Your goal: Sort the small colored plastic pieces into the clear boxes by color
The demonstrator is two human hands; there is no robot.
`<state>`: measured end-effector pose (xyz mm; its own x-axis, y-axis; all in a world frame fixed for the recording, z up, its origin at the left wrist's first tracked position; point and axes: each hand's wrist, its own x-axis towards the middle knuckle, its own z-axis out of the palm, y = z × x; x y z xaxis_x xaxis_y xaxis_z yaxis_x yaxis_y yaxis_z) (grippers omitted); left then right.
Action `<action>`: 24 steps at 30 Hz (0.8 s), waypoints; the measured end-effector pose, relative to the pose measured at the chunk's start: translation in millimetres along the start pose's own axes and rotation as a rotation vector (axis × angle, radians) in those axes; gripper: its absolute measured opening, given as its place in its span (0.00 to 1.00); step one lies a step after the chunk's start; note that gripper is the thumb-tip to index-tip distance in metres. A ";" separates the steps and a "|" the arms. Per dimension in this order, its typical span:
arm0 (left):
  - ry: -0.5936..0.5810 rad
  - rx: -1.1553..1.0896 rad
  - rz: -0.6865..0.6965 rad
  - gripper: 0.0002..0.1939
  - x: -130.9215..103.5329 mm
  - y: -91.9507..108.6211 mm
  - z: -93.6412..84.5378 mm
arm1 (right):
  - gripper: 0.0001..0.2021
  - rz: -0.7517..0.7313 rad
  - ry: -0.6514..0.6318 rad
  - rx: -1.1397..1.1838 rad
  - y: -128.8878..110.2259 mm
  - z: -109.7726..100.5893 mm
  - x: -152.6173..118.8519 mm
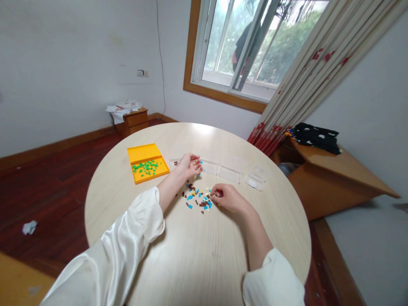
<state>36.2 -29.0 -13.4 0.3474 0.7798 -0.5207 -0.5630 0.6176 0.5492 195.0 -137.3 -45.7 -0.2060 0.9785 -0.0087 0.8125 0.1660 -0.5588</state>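
Observation:
A loose pile of small building bricks (pixel 197 197) in brown, blue, yellow and cream lies in the middle of the round table (pixel 191 250). At its right edge my right hand (pixel 228 197) rests low, thumb and fingers pinched together; whatever lies between them is too small to tell. My left hand (pixel 188 166) is above the pile's far side, fingers curved and apart, in front of the clear boxes. Blue and yellow bits show beside its fingertips. The clear box (pixel 174 162) behind it holds some brown bricks and is partly hidden by that hand.
Left on the table, an open yellow case (pixel 145 150) holds many green bricks (pixel 146 168). More clear boxes stand in a row at the back: one long box (pixel 229 175) and a smaller one (pixel 254 182) with its lid raised. A tilted wooden cabinet (pixel 338 174) stands right.

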 end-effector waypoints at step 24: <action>-0.032 0.037 -0.095 0.03 3.5 -20.1 3.0 | 0.05 0.016 0.132 -0.023 -12.9 -0.7 0.6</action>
<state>51.1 -38.4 -24.3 0.4222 0.7199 -0.5509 -0.4986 0.6919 0.5221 184.8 -138.8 -37.9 -0.1208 0.9884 0.0925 0.8274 0.1517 -0.5407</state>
